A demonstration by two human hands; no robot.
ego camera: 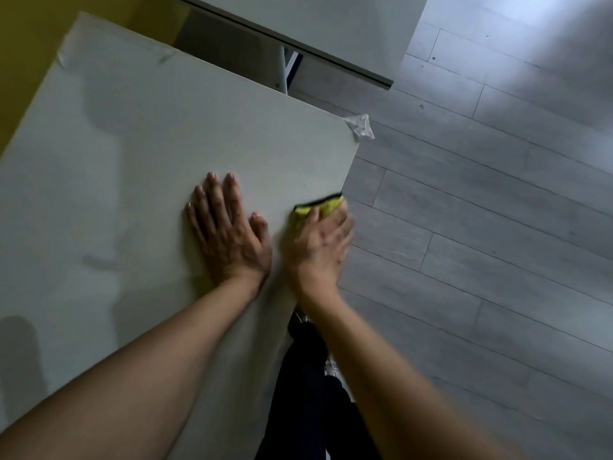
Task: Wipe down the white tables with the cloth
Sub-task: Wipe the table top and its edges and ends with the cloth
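Yellow cloth (318,207) under pressing right hand (320,242) at white table (132,161) edge, fingers blurred

The table (132,167) top lies bare from the left hand (229,227) toward 9, 10 and 12 o'clock. That hand, flat on the top, blocks the way at 9 o'clock of the right hand (318,240), close beside it. The table edge runs just at 3 o'clock of the right hand, open floor (481,227) beyond. A second table (331,31) stands at 12 o'clock, across a gap.
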